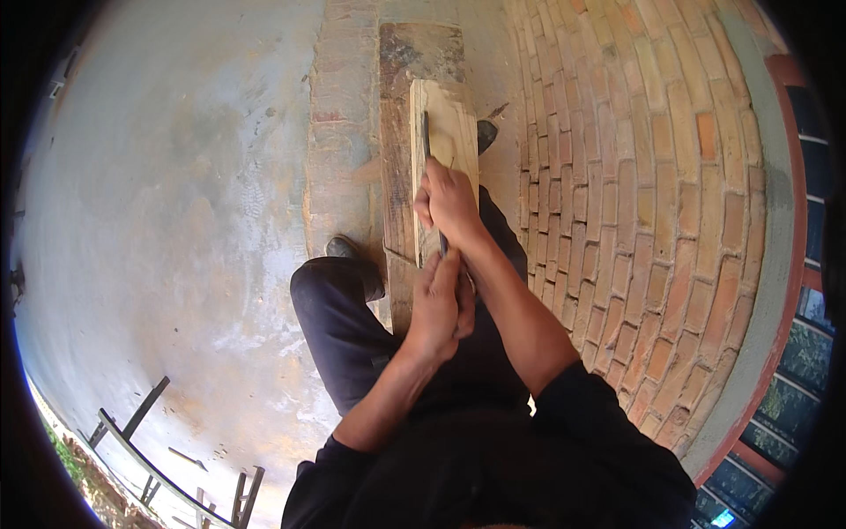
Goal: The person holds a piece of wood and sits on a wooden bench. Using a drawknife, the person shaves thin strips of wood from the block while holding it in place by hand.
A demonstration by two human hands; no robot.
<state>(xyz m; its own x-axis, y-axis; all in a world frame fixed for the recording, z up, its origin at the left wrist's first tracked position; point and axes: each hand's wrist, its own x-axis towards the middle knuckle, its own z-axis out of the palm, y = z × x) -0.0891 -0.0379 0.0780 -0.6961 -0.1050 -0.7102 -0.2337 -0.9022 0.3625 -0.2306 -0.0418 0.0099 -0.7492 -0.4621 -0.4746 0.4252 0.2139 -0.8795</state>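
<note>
A long, thin dark bar (pixel 426 132), its exact kind unclear, lies lengthwise over a pale wooden board (pixel 454 123). My right hand (pixel 449 201) is closed around the bar's middle, knuckles up, low over the board. Closer to my body, my left hand (pixel 436 304) grips the near end, which its fingers hide. Between the two hands a short stretch of the bar shows. The board rests on a darker, weathered plank (pixel 398 150) that runs away from me between my legs. Its near end is partly hidden by my hands and right forearm.
A brick wall or paving (pixel 652 212) fills the right side, edged by a grey strip and a red-framed window (pixel 815 229). Smooth concrete floor (pixel 194 203) spreads to the left. A dark metal frame (pixel 145 463) lies at the lower left. My shoes flank the plank.
</note>
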